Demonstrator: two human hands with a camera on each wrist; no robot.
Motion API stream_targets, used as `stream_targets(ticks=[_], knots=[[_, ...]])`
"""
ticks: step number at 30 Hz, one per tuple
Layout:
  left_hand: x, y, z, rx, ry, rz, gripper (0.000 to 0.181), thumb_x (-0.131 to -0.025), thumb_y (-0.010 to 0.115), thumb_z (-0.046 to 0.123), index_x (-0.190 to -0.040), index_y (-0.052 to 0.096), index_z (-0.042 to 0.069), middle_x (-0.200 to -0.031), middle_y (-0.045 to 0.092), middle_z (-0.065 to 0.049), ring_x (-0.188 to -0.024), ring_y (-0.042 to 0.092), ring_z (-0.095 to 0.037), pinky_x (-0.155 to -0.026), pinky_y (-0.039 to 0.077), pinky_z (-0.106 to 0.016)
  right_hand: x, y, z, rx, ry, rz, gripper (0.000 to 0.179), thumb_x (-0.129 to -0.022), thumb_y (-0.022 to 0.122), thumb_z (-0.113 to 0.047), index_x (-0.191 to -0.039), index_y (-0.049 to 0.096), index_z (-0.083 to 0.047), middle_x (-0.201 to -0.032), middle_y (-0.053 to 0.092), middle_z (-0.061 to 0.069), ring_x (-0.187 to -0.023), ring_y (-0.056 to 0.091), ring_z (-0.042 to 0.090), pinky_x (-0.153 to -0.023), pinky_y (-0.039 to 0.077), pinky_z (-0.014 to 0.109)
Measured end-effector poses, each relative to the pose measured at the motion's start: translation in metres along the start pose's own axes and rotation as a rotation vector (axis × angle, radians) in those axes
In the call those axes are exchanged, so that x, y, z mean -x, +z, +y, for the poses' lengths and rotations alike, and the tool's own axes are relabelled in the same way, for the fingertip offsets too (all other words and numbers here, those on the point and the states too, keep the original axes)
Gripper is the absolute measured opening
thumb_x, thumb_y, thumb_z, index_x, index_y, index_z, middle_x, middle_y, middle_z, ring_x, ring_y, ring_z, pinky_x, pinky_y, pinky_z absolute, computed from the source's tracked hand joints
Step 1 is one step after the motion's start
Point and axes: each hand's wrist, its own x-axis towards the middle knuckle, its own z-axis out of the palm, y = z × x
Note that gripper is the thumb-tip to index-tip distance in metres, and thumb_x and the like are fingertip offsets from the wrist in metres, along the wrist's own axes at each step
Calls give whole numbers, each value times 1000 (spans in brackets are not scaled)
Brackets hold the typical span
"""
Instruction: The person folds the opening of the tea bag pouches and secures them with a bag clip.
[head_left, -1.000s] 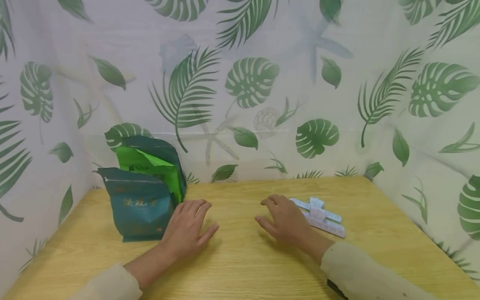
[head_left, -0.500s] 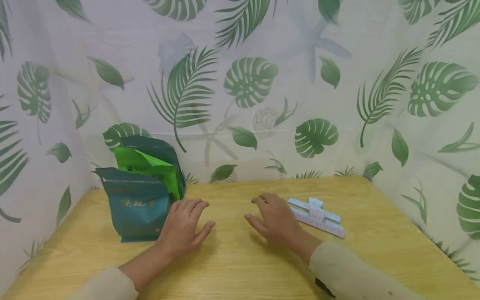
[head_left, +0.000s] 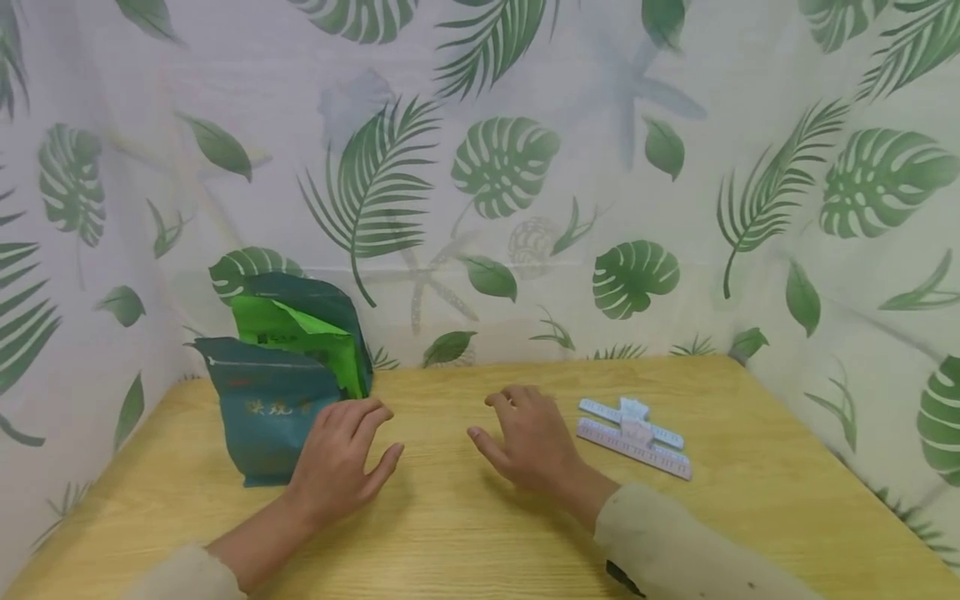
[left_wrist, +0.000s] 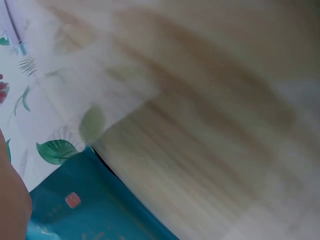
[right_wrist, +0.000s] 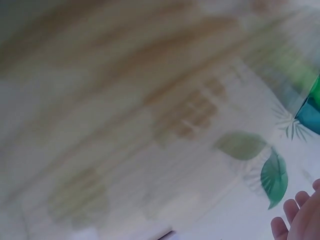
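Note:
My left hand (head_left: 341,454) hovers or rests over the table just in front of a dark teal pouch (head_left: 262,417), fingers relaxed, holding nothing. The pouch stands upright and has pale lettering; the hand hides its lower right part. Behind it rise a bright green packet (head_left: 292,329) and another teal panel (head_left: 341,300); I cannot tell whether that belongs to the same pouch. My right hand (head_left: 528,437), loosely bent and holding nothing, is left of two bag clips: a light blue clip (head_left: 663,436) and a lilac clip (head_left: 656,457). In the right wrist view, fingertips (right_wrist: 290,212) show at lower right.
Both hands are over a wood-grain table (head_left: 450,533). A white leaf-print cloth (head_left: 517,250) hangs behind the table and along both sides. The pouches stand at the table's left back, close to the cloth.
Both hands have shifted left, the right hand moving away from the clips and the left hand covering more of the pouch. The pouches and clips stay in place.

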Motion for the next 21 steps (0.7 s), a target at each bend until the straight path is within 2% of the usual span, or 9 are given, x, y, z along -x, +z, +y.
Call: stream_targets(ticks=[9,15,21], knots=[[15,-17,-12,33,63,62,38,-101,51,36,-103,65,1,-105,63,-12,-92,60,-30,-81,49,-47,-12,3,-20,-14,-52,38,47,-96,55,-50,-114,66,-8,-111,65,10,-104,61,30,-84,50,49],[23,-26,-22,56,44,89,39,-102,49,37,-103,65,1,-105,63,-12,-92,60,-30,-82,47,-48,-20,9,-32,18,-95,56,46,-96,54,-51,-113,67,-11,-110,64,7,-101,60,28,-83,49,46],[28,-34,-32,78,-20,87,44,-102,48,41,-103,65,1,-106,63,-13,-92,60,-31,-82,46,-49,-23,14,-41,23,-130,69,45,-95,55,-51,-113,67,-11,-109,64,7,-99,60,27,-82,49,44]])
